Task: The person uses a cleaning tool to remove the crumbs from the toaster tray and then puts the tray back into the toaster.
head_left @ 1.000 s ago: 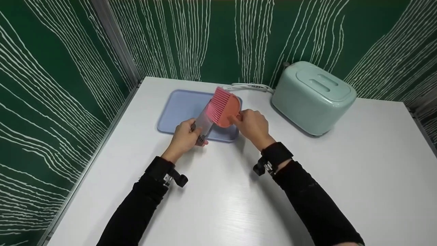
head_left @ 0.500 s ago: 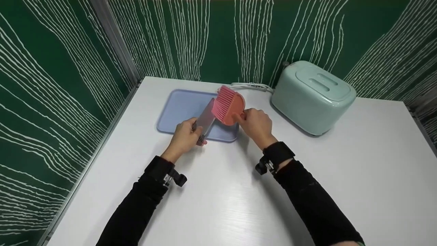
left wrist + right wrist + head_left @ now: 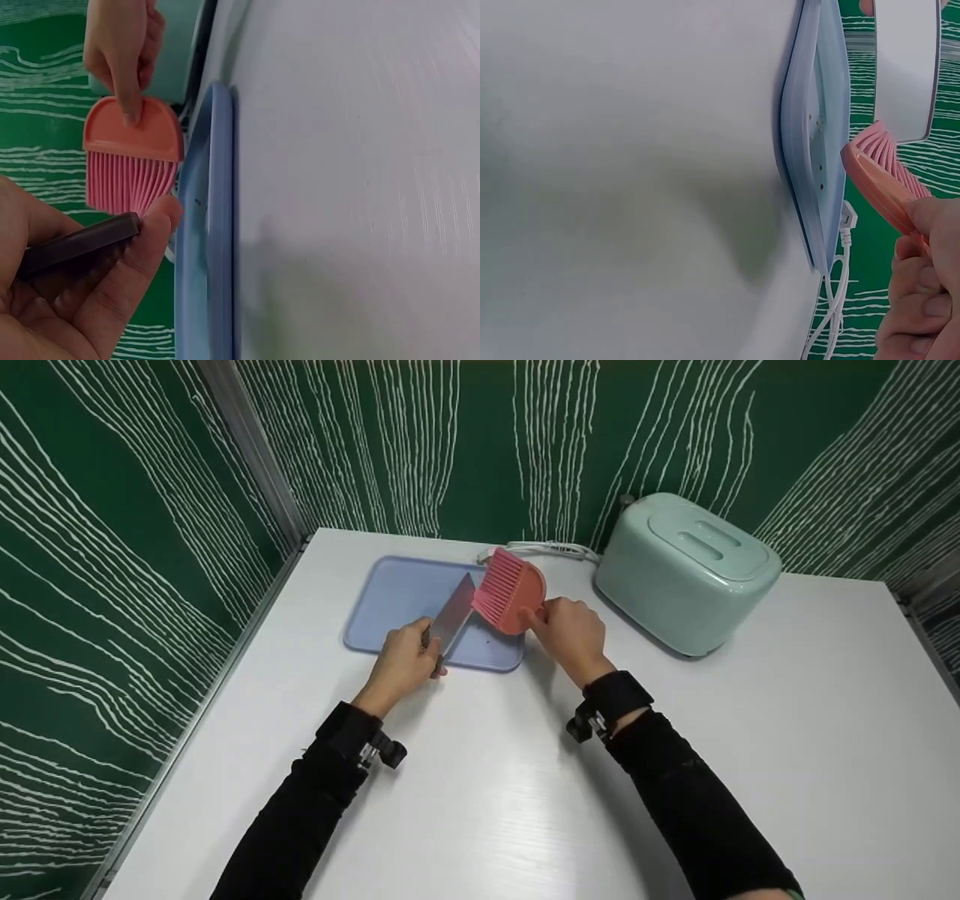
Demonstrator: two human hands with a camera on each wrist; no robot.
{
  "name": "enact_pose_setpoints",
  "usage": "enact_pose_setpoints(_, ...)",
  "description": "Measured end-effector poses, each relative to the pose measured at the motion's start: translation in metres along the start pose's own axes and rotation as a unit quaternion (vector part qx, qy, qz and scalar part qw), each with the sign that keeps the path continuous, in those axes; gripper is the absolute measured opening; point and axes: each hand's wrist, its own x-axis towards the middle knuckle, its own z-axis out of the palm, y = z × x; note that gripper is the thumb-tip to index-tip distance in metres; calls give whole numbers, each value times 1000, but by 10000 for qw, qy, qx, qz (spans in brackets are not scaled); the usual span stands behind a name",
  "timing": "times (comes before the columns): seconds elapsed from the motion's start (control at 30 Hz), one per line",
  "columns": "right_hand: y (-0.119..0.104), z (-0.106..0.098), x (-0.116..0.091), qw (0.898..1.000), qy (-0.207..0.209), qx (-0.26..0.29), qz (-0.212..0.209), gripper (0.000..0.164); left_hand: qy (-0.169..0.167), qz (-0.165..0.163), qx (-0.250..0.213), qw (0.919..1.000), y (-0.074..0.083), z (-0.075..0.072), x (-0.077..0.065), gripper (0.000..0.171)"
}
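My left hand (image 3: pixel 401 661) grips the dark end of a thin metal crumb tray (image 3: pixel 453 613), which is tilted up on its edge above a light blue tray (image 3: pixel 405 596). In the right wrist view the crumb tray's pale flat face (image 3: pixel 907 67) shows. A coral brush (image 3: pixel 517 594) with pink bristles is pinched by its short handle in my right hand (image 3: pixel 573 636). Its bristle tips are at the crumb tray's right side; in the right wrist view they overlap the tray's lower end (image 3: pixel 904 127). Small dark specks (image 3: pixel 821 169) lie in the blue tray.
A mint green toaster (image 3: pixel 686 574) stands at the back right of the white table (image 3: pixel 480 795). Its white cord (image 3: pixel 551 549) lies bundled behind the blue tray. Green walls (image 3: pixel 487 450) with white lines border the table's back and left.
My right hand and the brush have shifted right, off the crumb tray's face. The crumb tray has turned more edge-on. My left hand stays nearly in place.
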Motion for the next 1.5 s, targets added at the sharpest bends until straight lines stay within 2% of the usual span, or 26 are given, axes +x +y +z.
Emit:
enact_pose_setpoints(0.17, 2, -4, 0, 10000, 18, 50, 32, 55, 104, 33, 214, 9997, -2, 1, 1, 14)
enact_pose_setpoints(0.43, 11, -10, 1, 9997, 172, 164, 49, 55, 115, -17, 212, 9997, -4, 1, 2, 15)
enact_pose_setpoints(0.57, 14, -13, -2, 9989, 405, 198, -144, 56, 93, 8, 333, 9994, -5, 0, 2, 12)
enact_pose_setpoints(0.63, 13, -14, -4, 9982, 484, 236, -265, 57, 110, 15, 407, 9991, -5, -1, 3, 17)
enact_pose_setpoints(0.73, 11, -15, -8, 9977, 391, 400, -379, 56, 171, 11, 458, 9988, -5, -2, 3, 21)
enact_pose_setpoints(0.9, 9, -17, -16, 9954, -153, 802, -498, 59, 294, 124, 572, 9979, -4, -4, 4, 15)
enact_pose_setpoints(1.03, 8, -16, -23, 9892, -866, 1054, -526, 61, 470, 208, 807, 9954, -4, -4, 5, 12)
enact_pose_setpoints(1.13, 6, -16, -27, 9805, -1457, 1241, -439, 60, 535, 227, 896, 9943, -4, -5, 5, 18)
enact_pose_setpoints(1.27, 3, -17, -31, 9662, -2091, 1472, -317, 56, 569, 293, 958, 9933, -3, -5, 4, 16)
enact_pose_setpoints(1.5, 1, -15, -32, 9470, -2747, 1626, -368, 57, 723, 576, 1199, 9885, -4, -4, 4, 22)
